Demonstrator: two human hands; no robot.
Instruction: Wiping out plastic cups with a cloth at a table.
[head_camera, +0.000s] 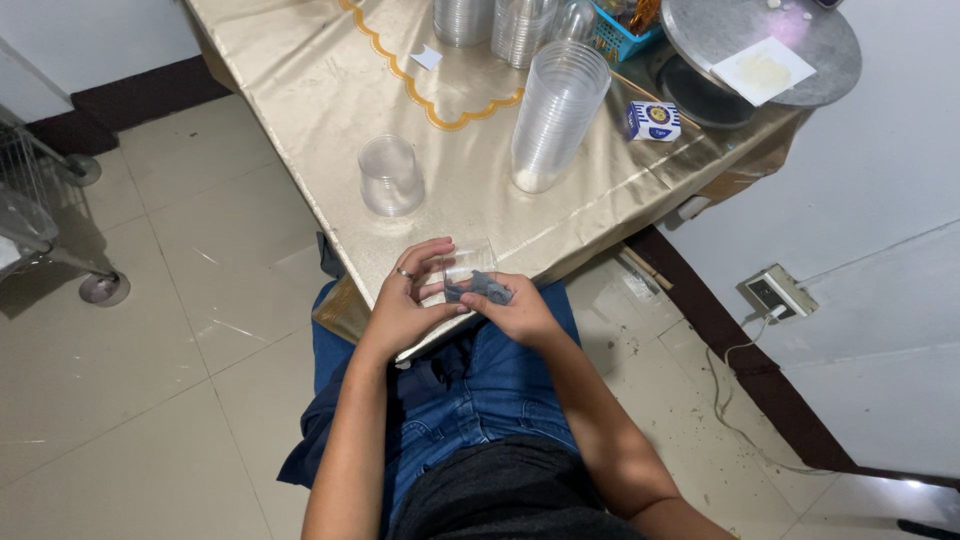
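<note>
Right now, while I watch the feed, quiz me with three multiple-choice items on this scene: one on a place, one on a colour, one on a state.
1. Where does the single clear cup stand?
A. on the gold tablecloth
B. on the floor
C. on the round metal tray

2. What colour is the small piece pressed at the held cup?
A. red
B. dark grey-blue
C. yellow

3. How does the tall cup stack sit?
A. upright, mouth up
B. lying flat
C. upside down, rims on the cloth

Answers: 1 A, it stands alone on the cloth. 2 B, the piece by the right hand looks dark. 3 C, the bases face up.
</note>
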